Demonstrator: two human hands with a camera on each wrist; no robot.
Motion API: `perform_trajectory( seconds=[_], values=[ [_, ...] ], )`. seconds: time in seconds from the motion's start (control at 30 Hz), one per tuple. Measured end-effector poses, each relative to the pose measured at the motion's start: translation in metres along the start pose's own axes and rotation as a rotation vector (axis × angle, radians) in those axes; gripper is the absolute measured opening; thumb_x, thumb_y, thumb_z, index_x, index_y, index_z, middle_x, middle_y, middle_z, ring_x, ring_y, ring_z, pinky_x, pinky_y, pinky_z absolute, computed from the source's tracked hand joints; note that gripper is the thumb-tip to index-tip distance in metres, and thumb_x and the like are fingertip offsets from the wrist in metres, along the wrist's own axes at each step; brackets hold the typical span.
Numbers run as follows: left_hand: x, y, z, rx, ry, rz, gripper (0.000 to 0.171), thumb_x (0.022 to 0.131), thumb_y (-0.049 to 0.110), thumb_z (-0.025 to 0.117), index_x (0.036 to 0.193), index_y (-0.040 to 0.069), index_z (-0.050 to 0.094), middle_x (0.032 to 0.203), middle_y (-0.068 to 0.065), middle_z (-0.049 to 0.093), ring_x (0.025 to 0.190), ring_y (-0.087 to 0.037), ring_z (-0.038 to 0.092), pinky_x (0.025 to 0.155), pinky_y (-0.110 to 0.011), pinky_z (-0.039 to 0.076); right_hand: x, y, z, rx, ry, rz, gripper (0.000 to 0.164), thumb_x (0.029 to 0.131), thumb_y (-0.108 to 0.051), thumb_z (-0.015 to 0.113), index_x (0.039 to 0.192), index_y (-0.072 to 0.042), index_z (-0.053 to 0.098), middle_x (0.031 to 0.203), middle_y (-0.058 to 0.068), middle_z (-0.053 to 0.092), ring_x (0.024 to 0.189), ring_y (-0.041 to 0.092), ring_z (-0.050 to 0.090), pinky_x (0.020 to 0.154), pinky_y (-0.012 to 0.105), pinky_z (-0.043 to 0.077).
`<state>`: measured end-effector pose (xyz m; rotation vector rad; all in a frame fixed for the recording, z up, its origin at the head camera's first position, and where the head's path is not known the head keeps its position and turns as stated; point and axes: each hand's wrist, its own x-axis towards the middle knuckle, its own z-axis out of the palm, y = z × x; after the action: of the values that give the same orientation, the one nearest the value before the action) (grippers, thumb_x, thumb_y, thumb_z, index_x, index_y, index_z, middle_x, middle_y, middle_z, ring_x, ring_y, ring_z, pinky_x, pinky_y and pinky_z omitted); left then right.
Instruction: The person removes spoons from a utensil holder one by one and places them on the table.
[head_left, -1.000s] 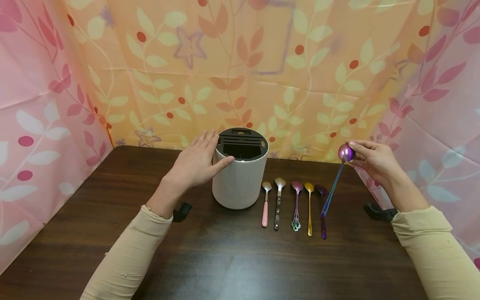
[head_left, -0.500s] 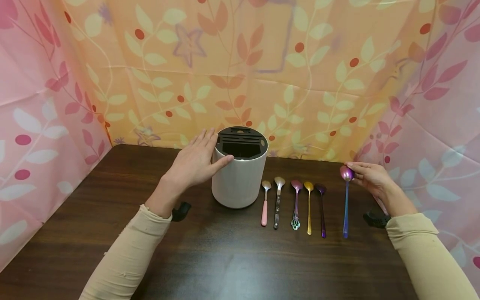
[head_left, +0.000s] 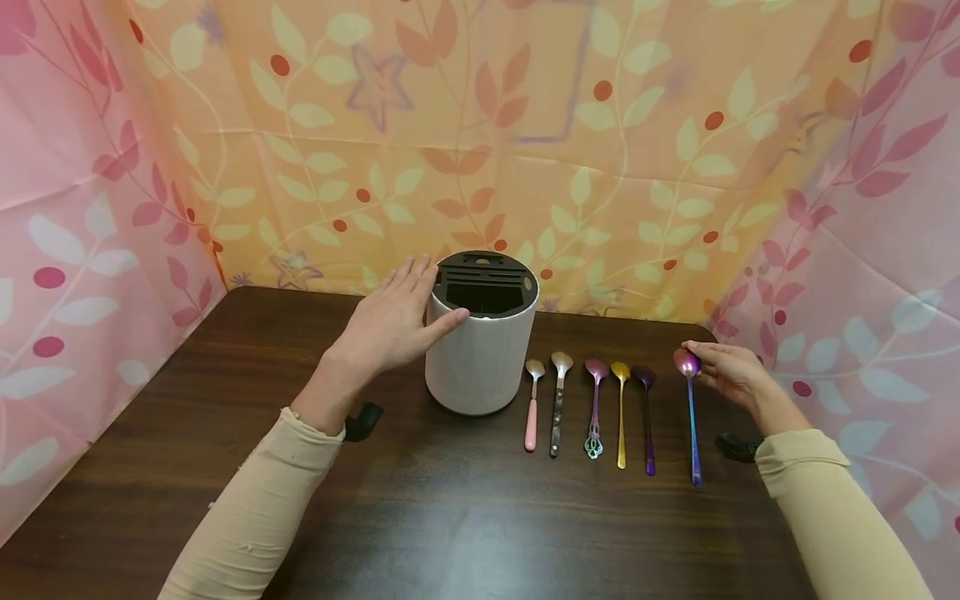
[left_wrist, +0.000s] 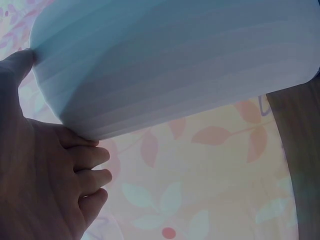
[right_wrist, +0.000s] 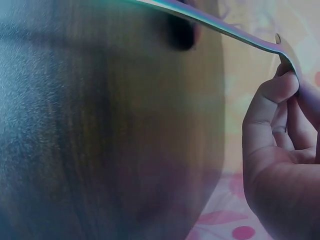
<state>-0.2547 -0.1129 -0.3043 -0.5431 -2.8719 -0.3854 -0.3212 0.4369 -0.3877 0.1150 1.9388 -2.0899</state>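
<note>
My right hand [head_left: 731, 375] pinches the bowl of a long purple-blue spoon [head_left: 693, 433] at the right end of a row of spoons. In the right wrist view, the fingertips hold the bowl of this spoon [right_wrist: 225, 34] and its handle slopes away over the table. My left hand [head_left: 386, 321] rests its extended fingers and thumb against the rim of a white round utensil holder [head_left: 476, 367] with a black slotted top. The left wrist view shows the thumb and fingers touching the wall of the holder [left_wrist: 175, 65].
Left of the held spoon lie a pink-handled spoon [head_left: 531, 417], a black-handled spoon [head_left: 557, 417], an ornate purple spoon [head_left: 595, 408], a gold spoon [head_left: 621, 417] and a dark purple spoon [head_left: 648, 425]. Patterned cloth [head_left: 480, 167] walls the dark wooden table [head_left: 420, 517].
My right hand has come down toward the table with the purple-blue spoon, whose handle swung right, from over the dark purple spoon to the row's right. The left hand stays put.
</note>
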Motion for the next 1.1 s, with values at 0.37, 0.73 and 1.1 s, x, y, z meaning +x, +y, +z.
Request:
perform_trajectory(
  seconds=[0.37,0.73,1.1],
  values=[
    [0.001,0.001,0.0,-0.008,-0.005,-0.005,0.101,0.099,0.077,0.036,0.165,0.002,0.02,0.174,-0.015,0.012,0.161,-0.033,0.007,0.129,-0.05,0.011,0.004,0.018,-0.006,-0.058,0.063,0.055,0.032,0.106,-0.011,0.06,0.085,-0.02,0.083,0.09,-0.009,0.077,0.084,0.004,0.07,0.075,0.019,0.059],
    [0.0,0.002,0.0,-0.018,-0.007,-0.004,0.101,0.1,0.077,0.037,0.165,0.002,0.02,0.174,-0.015,0.012,0.161,-0.033,0.007,0.129,-0.05,0.011,0.008,0.032,-0.006,-0.047,0.071,0.058,0.032,0.106,-0.007,0.06,0.086,-0.018,0.083,0.088,-0.007,0.078,0.082,0.004,0.072,0.074,0.019,0.06],
    [0.0,0.0,0.0,-0.01,-0.009,-0.007,0.102,0.099,0.078,0.036,0.166,0.002,0.018,0.174,-0.015,0.011,0.161,-0.033,0.007,0.129,-0.05,0.012,0.012,0.04,-0.01,-0.058,0.004,0.008,0.032,0.105,0.005,0.054,0.099,-0.011,0.08,0.095,-0.007,0.077,0.087,0.004,0.072,0.08,0.021,0.06]
  ],
)
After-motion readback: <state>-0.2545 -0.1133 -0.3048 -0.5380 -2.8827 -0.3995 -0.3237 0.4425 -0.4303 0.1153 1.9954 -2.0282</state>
